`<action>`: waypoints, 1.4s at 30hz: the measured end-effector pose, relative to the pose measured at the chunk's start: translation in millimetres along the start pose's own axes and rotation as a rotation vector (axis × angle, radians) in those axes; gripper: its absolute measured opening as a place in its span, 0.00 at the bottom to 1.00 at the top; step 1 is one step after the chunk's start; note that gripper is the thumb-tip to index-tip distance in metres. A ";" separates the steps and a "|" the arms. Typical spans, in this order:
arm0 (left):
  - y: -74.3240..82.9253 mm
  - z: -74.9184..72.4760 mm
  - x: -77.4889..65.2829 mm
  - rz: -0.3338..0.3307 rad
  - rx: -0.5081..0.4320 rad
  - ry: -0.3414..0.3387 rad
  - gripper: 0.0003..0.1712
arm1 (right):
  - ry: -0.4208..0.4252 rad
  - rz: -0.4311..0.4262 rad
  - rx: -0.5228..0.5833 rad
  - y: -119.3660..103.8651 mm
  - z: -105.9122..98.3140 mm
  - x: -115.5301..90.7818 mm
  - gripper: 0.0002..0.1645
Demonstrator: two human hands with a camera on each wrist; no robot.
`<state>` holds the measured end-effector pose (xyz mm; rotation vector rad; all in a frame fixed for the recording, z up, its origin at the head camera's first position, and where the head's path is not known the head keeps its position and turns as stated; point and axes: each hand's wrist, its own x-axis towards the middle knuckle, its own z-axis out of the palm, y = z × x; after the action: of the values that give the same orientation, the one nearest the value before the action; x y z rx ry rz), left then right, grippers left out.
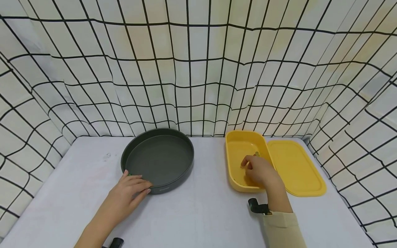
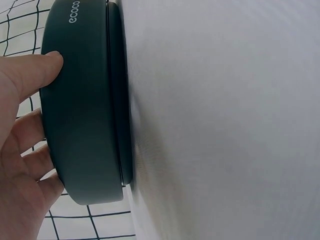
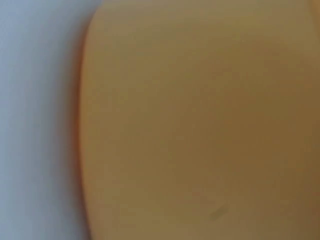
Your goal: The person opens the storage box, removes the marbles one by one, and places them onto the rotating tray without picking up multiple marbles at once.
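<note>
A dark green round tray (image 1: pixel 159 160) with a raised rim lies on the white table, left of centre. My left hand (image 1: pixel 131 191) grips its near-left rim. In the left wrist view the thumb (image 2: pixel 50 70) presses the outer wall below the "ecoco" lettering, and the fingers reach over the rim. A speck of bright green (image 1: pixel 129 174) shows by the fingertips. My right hand (image 1: pixel 258 169) reaches down into a yellow rectangular box (image 1: pixel 245 137), fingers bent; I cannot tell whether they hold anything. Just beyond them is a small olive-green thing (image 1: pixel 256 154). The box's wall (image 3: pixel 175 125) fills the blurred right wrist view.
A flat yellow lid (image 1: pixel 299 168) lies against the box's right side. Black grid netting over white cloth (image 1: pixel 198 75) encloses the table (image 1: pixel 211 213) at the back and both sides. A black wrist camera (image 1: pixel 257 206) sits on the right wrist, close to the box's near end.
</note>
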<state>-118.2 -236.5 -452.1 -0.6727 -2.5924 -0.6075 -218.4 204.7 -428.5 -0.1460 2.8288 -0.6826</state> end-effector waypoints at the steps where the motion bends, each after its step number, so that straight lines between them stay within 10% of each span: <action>1: 0.0 -0.2 0.0 0.000 0.000 -0.002 0.12 | 0.009 -0.010 -0.001 -1.3 -0.9 0.2 0.14; 22: 0.6 -1.0 -0.5 -0.011 0.012 -0.016 0.12 | 0.346 -0.355 -0.070 -51.3 6.8 -5.2 0.07; 42: 0.0 -2.3 0.7 -0.029 0.013 -0.051 0.10 | 0.262 -0.484 0.027 -97.7 23.5 -10.0 0.12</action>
<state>-118.2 -237.3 -449.8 -0.6553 -2.6558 -0.5888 -198.7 109.3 -401.9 -0.8126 3.0532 -0.8900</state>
